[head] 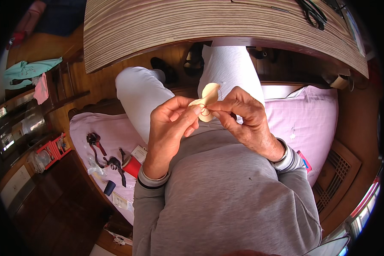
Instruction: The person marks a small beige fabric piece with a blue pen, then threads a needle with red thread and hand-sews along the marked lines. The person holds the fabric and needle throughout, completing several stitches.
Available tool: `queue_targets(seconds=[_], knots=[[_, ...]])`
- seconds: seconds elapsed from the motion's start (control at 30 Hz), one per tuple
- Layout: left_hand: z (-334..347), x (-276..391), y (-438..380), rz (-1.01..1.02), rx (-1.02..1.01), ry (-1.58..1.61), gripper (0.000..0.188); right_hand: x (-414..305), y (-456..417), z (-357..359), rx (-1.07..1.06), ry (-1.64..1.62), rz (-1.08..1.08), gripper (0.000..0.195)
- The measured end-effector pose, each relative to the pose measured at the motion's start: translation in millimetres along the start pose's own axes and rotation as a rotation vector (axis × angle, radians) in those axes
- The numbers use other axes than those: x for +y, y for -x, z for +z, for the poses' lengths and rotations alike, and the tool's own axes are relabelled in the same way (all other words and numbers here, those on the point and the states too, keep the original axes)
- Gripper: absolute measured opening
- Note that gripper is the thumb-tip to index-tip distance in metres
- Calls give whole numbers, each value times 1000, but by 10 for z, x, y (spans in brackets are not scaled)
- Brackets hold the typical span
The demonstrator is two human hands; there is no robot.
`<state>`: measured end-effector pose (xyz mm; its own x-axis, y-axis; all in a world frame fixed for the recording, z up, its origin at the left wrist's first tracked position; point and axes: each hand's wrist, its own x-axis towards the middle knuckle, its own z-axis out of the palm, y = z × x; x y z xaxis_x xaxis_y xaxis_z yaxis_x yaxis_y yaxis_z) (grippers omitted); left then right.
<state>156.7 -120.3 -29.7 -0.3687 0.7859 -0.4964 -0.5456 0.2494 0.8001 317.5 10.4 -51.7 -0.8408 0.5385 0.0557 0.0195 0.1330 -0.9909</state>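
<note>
A pale yellow piece [210, 92] with rounded lobes, perhaps fabric or felt, is held up above my lap. My left hand [176, 123] pinches its left side between thumb and fingers. Red thread [204, 111] loops over the middle of the piece, and a strand runs up past the upper lobe. At the right of the loop, my right hand [246, 118] has thumb and forefinger close together, pinching the thread. Whether a needle is between those fingertips is too small to tell.
A wood-grain table [179, 25] stands ahead, with black-handled scissors [313, 16] on it. On the pink seat cover [300, 112] to my left lie dark straps [115, 163], a dark blue cylinder [109, 188] and a red item [132, 167]. Red baskets [54, 148] stand farther left.
</note>
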Motion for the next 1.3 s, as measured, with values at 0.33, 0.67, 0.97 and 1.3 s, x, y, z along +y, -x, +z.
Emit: queue_targets(seconds=[0.33, 0.67, 0.97, 1.3], knots=[[5, -7, 2, 0, 12, -8, 15, -16, -11, 12, 12, 14, 7, 19], [-10, -12, 3, 5, 2, -11, 15, 7, -10, 9, 12, 38, -8, 19], [87, -52, 25, 105, 86, -91, 7, -22, -24, 6, 23, 109, -50, 22], [56, -45, 28, 187, 63, -160, 10, -15, -25, 47, 44, 229, -149, 33]])
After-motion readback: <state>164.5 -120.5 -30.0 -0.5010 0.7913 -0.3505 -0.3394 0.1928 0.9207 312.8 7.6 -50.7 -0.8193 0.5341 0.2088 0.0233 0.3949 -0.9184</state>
